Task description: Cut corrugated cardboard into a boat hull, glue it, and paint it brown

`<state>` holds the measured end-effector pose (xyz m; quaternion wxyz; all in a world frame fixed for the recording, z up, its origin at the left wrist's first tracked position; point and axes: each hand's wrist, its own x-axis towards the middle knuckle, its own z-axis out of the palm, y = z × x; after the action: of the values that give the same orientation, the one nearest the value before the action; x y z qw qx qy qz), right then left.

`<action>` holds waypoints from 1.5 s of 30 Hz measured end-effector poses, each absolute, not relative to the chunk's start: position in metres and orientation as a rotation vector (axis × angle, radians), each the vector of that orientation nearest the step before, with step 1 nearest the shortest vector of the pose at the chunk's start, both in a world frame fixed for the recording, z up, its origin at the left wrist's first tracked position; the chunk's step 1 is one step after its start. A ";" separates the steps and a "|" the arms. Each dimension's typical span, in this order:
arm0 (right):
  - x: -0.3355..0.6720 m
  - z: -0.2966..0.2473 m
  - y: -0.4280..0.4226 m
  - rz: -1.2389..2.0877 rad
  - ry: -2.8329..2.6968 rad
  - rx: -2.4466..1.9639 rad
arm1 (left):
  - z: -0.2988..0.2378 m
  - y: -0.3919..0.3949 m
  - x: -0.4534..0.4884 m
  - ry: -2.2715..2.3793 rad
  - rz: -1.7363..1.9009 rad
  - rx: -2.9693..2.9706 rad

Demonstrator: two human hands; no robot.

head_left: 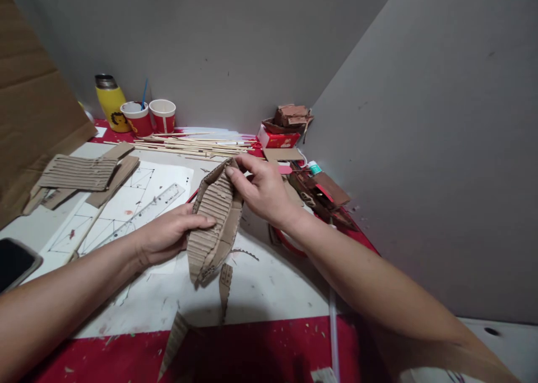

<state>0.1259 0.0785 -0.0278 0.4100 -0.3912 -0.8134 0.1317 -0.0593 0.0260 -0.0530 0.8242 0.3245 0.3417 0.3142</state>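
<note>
Two hands grip one curved corrugated cardboard piece (214, 226), held mid-view over the white sheet (269, 288) on the table. Left hand (168, 234) is clamped on its 9 o'clock edge, thumb across the ribbed face. Right hand (260, 190) pinches the 12 o'clock end, thumb + fingers closed on the rim. From the piece: ruler (143, 212) at 10 o'clock, wooden sticks (197, 143) at 12, paper cups (163, 115) & yellow bottle (110, 102) at 11, red box (279, 139) at 1, phone (14, 262) at 9, cardboard scrap (226, 282) just below at 6.
</note>
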 end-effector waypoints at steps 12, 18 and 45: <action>0.122 -0.037 0.082 0.466 -2.009 -0.991 | -0.057 0.020 -0.051 0.913 0.758 0.781; 0.122 -0.039 0.078 0.625 -1.950 -1.027 | -0.058 0.019 -0.051 0.936 0.759 0.827; 0.118 -0.038 0.072 0.261 -1.979 -1.064 | -0.058 0.016 -0.048 0.978 0.821 0.887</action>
<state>0.1180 0.0723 -0.0380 0.4259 -0.4257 -0.7915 0.1042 -0.0475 0.0160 -0.0577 0.7127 0.4001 0.4412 0.3705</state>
